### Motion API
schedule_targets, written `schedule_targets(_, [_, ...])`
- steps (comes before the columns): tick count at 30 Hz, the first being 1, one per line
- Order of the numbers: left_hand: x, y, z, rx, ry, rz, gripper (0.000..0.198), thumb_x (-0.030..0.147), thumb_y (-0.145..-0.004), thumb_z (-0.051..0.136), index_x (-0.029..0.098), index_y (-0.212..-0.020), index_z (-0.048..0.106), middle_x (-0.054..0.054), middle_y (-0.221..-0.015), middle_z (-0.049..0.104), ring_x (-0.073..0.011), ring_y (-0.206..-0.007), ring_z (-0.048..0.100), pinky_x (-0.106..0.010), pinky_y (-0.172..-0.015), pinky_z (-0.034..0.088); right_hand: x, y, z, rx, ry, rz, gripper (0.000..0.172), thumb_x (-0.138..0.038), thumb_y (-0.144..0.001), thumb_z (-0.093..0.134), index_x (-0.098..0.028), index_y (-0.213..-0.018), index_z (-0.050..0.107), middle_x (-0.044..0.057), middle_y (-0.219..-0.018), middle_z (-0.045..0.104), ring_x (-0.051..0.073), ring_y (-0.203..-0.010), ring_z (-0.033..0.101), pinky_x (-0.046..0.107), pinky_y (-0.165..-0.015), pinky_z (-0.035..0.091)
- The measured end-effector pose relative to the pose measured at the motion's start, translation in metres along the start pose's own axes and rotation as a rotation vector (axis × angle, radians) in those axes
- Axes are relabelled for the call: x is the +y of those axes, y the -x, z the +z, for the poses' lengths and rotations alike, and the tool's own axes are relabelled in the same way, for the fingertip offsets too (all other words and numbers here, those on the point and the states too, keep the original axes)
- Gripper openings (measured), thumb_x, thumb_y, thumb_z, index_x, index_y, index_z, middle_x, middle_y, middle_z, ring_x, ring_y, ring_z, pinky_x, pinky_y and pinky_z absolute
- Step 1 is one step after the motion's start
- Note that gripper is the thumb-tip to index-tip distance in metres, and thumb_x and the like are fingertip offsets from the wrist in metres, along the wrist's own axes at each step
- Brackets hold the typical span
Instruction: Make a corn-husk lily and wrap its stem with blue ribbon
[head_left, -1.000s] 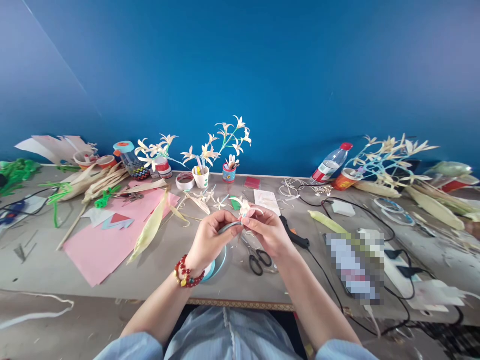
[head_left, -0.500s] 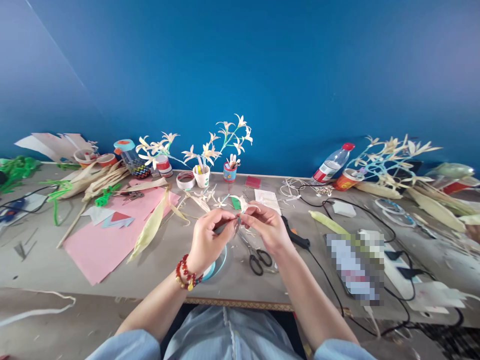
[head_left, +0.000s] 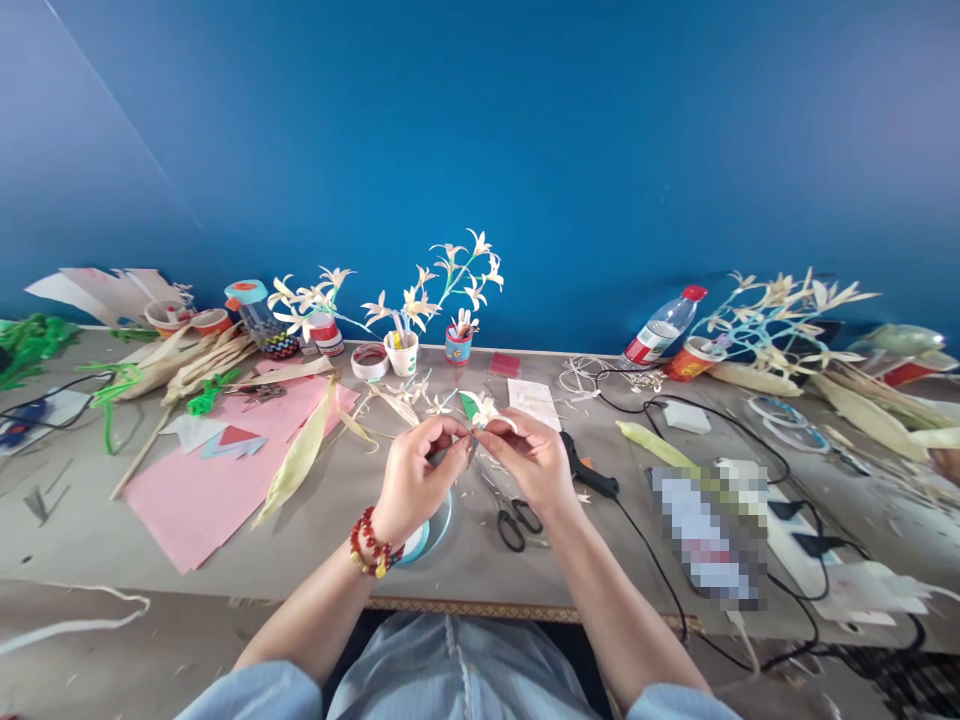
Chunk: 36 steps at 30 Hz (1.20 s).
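My left hand [head_left: 405,465] and my right hand [head_left: 531,462] meet over the middle of the table, fingertips almost touching. My right thumb and fingers pinch a small cream husk flower [head_left: 486,408] near its base; its petals stick out above the fingers. My left thumb and fingers are pinched together right beside the base; what lies between them is too small to tell. Under my left wrist lies a light blue ring-shaped roll [head_left: 442,530], partly covered. Black-handled scissors [head_left: 512,520] rest below my right hand, and a black glue gun [head_left: 592,475] lies to its right.
Husk flowers stand in a white cup [head_left: 403,355] and an orange cup [head_left: 686,362] at the back. Pink paper [head_left: 180,510] and a husk leaf [head_left: 300,460] lie left. On the right are a bottle [head_left: 664,330], a blurred phone [head_left: 705,540], a power strip [head_left: 787,535] and cables.
The flower has turned slightly between my fingertips, so more of its petals show. Both hands stay pinched together in nearly the same place.
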<state>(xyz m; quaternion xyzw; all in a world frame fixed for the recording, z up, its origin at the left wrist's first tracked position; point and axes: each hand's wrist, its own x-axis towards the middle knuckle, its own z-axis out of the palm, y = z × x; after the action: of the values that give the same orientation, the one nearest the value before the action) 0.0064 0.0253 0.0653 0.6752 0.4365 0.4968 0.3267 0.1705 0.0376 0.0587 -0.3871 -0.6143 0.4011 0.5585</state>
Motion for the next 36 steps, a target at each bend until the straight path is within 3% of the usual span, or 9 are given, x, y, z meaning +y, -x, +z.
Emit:
schedule_targets(6, [0.001,-0.001,0.001,0.010,0.003,0.002,0.006,0.020,-0.086,0.055,0.018,-0.083,0.060,-0.002,-0.077,0.064,-0.0140,-0.069,0.060,-0.020,-0.054,0.043,-0.002,-0.001,0.000,-0.006,0.014,-0.015,0.020,-0.033,-0.082,0.073,-0.021,-0.068,0.065,0.000,-0.072,0.054,0.016,-0.067,0.053,0.026,-0.059,0.042])
schedule_targets(15, [-0.003,-0.001,0.002,0.001,-0.113,-0.028,0.007,0.021,-0.084,0.060,0.019,-0.089,0.062,0.003,-0.066,0.060,-0.0104,-0.055,0.052,-0.021,-0.054,0.040,0.000,0.000,-0.001,0.014,0.022,-0.026,0.021,-0.034,-0.083,0.072,-0.021,-0.069,0.064,0.001,-0.072,0.053,0.017,-0.068,0.053,0.026,-0.059,0.042])
schedule_targets(21, [-0.003,-0.001,0.004,0.013,-0.149,0.012,0.008,0.022,-0.086,0.059,0.019,-0.085,0.067,-0.001,-0.072,0.069,-0.0132,-0.063,0.060,-0.023,-0.061,0.045,0.000,-0.001,0.002,0.044,0.081,-0.053,0.021,-0.032,-0.083,0.072,-0.022,-0.068,0.063,0.000,-0.071,0.053,0.017,-0.066,0.053,0.027,-0.060,0.043])
schedule_targets(28, [0.000,0.001,0.006,0.067,-0.215,0.061,0.004,0.021,-0.083,0.064,0.020,-0.080,0.066,0.000,-0.073,0.070,-0.0140,-0.065,0.061,-0.024,-0.066,0.046,-0.002,0.002,0.004,0.110,0.186,-0.070,0.021,-0.029,-0.083,0.070,-0.021,-0.067,0.060,0.000,-0.069,0.054,0.016,-0.063,0.051,0.028,-0.060,0.041])
schedule_targets(32, [-0.001,0.001,0.006,0.067,-0.125,0.011,0.005,0.019,-0.082,0.063,0.018,-0.078,0.066,0.000,-0.070,0.068,-0.0126,-0.063,0.058,-0.023,-0.063,0.045,0.003,0.005,0.006,0.142,0.124,-0.027,0.022,-0.030,-0.082,0.071,-0.021,-0.065,0.060,-0.001,-0.067,0.054,0.015,-0.061,0.047,0.027,-0.056,0.038])
schedule_targets(36, [-0.002,0.000,0.007,0.023,0.151,-0.134,0.007,0.022,-0.082,0.064,0.016,-0.080,0.067,0.000,-0.068,0.064,-0.0106,-0.059,0.052,-0.022,-0.056,0.041,0.005,0.009,0.010,0.173,-0.073,0.051,0.020,-0.033,-0.079,0.075,-0.020,-0.067,0.065,0.000,-0.069,0.056,0.014,-0.063,0.048,0.027,-0.056,0.037])
